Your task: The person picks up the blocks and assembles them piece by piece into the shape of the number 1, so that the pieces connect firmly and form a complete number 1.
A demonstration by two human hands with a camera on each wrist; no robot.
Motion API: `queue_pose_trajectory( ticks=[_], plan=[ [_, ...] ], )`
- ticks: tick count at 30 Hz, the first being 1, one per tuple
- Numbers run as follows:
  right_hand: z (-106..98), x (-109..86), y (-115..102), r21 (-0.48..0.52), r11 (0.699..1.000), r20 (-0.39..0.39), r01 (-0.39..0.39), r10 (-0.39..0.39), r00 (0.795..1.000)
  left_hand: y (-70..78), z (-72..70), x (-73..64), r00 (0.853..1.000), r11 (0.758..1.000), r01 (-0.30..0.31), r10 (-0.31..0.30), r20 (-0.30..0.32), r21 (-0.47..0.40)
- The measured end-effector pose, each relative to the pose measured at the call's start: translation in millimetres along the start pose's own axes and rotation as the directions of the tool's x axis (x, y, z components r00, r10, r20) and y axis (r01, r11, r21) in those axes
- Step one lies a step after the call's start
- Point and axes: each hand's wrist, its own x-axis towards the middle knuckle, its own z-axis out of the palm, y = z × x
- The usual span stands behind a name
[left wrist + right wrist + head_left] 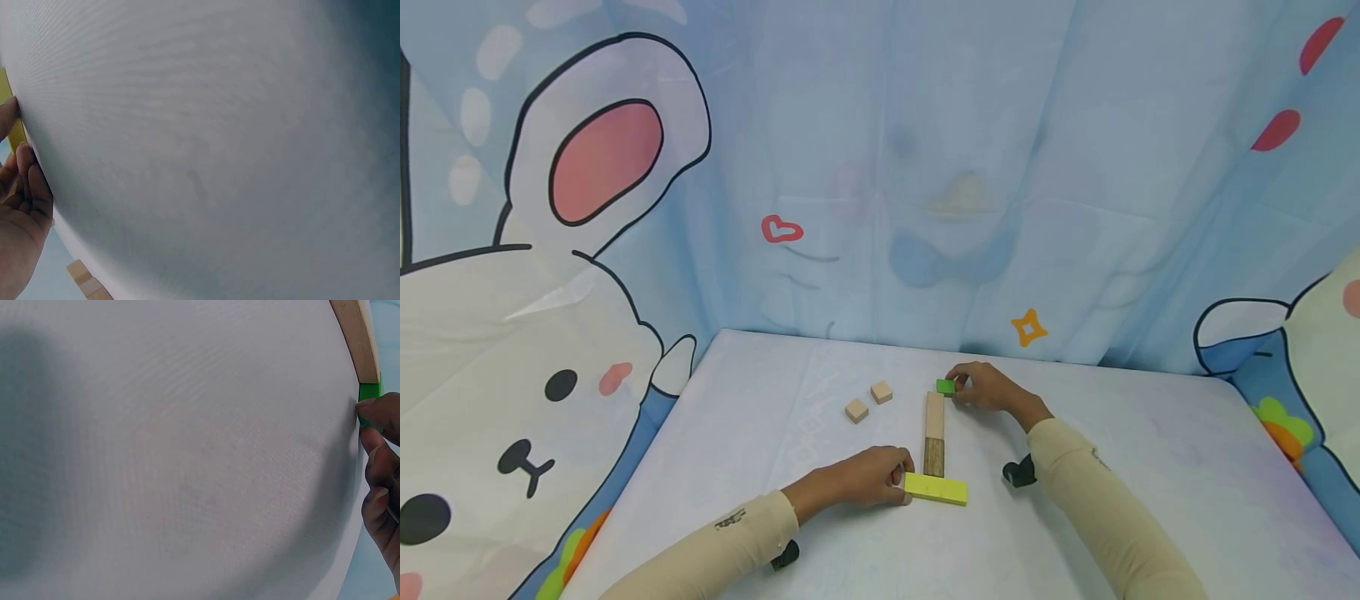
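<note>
On the white table, my left hand pinches the left end of a long yellow block between thumb and fingers. The left wrist view shows part of that yellow block at the fingers. At the far end, my right hand pinches a small green block. In the right wrist view this green block touches the end of a pale wooden block. A darker wooden block lies in line between the pale block and the yellow one, which crosses at its near end.
Two small wooden cubes, one nearer and one farther, lie left of the row of blocks. A printed light-blue curtain hangs behind the white tabletop. Dark wrist-worn devices show below both sleeves.
</note>
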Motion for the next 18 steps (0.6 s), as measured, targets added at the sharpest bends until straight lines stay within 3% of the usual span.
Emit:
queue_pose_trajectory(
  ticks=[18],
  plan=[
    [-0.9, 0.7, -1.4, 0.004, 1.000, 0.023, -0.025, 0.025, 0.999, -1.3, 0.6, 1.6, 1.000, 1.000, 0.002, -0.002, 0.008, 0.012]
  ],
)
